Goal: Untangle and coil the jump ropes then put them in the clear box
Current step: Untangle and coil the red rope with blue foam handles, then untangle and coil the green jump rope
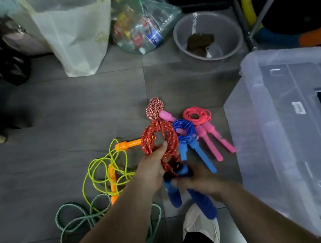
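While the clear box is sitting at frame right, left grip is clutching the coiled red rope at centre; right grip, blurred, is grasping its blue handles.

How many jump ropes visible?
6: red rope in left hand and right hand; red-white rope, blue rope, pink rope coiled beyond; yellow rope, green rope loose left. Maybe more hidden.
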Tool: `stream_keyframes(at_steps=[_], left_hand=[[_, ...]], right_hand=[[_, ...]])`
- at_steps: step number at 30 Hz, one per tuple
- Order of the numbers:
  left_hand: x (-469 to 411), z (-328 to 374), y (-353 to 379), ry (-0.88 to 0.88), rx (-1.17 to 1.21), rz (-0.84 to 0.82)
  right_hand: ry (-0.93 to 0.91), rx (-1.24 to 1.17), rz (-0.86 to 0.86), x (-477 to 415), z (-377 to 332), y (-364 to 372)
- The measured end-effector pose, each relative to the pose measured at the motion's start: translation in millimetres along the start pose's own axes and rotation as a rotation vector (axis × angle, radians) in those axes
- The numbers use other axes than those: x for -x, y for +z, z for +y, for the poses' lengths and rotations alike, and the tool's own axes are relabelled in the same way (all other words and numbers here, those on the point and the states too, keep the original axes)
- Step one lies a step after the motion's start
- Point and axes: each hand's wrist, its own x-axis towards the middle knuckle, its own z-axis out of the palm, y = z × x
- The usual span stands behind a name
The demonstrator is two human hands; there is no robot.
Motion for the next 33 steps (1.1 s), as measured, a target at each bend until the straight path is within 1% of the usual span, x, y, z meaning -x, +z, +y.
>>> stream_keyframes(at_steps=[2, 5, 7, 9, 11, 13, 17, 19, 22, 25, 27, 29, 32, 33], left_hand=[[-29.4, -8.3, 1.6, -0.055, -0.049, 0.025], [-63.6, -17.9, 12.5, -0.099, -0.066, 0.035], [-81.8, -17.5, 14.9, -0.093, -0.067, 0.054], [-98.4, -13.5, 9.2, -0.069, -0.077, 0.119], [-113.8, -8.7, -0.5, -0.043, -0.121, 0.212], [-125.2, -7.5, -8.9, -0.046, -0.204, 0.283], [-134.3, -18.5, -16.7, -0.09, -0.305, 0.286], [-136.8, -22.2, -19.5, -0.074, -0.347, 0.299], [-141.5, -23.7, -22.6, -0.017, -0.569, 0.406], [-138.9, -20.7, -24.9, 0.017, -0.714, 0.457], [-135.9, -18.2, -28.3, 0.043, -0.812, 0.447], [-129.1, -16.1, -32.6, 0.073, -0.896, 0.406], [-103.6, -8.5, -43.5, 0.148, -1.118, 0.26], [-91.1, -4.4, -51.3, 0.177, -1.146, 0.214]], right_hand=[[0.029, -0.01, 0.059, -12.5, 29.0, -0.6], [0.076, -0.105, 0.237, -35.6, 56.1, -8.0], [0.074, -0.09, 0.3, -52.6, 61.5, -16.0], [0.061, -0.05, 0.334, -65.5, 59.5, -17.7], [0.061, -0.046, 0.313, -77.2, 56.9, -14.8], [0.111, 0.003, 0.271, -88.8, 55.5, -7.4], [0.264, 0.13, 0.281, -95.6, 59.6, 0.3], [0.321, 0.26, 0.271, -96.2, 61.1, -0.5], [0.389, 0.417, 0.335, -101.2, 61.1, 0.9], [0.423, 0.548, 0.334, -102.7, 59.8, 9.6], [0.419, 0.581, 0.35, -101.0, 56.9, 13.0], [0.376, 0.572, 0.426, -99.0, 51.6, 13.1], [0.252, 0.57, 0.567, -95.8, 38.8, 14.4], [0.206, 0.578, 0.59, -96.3, 33.5, 16.0]])
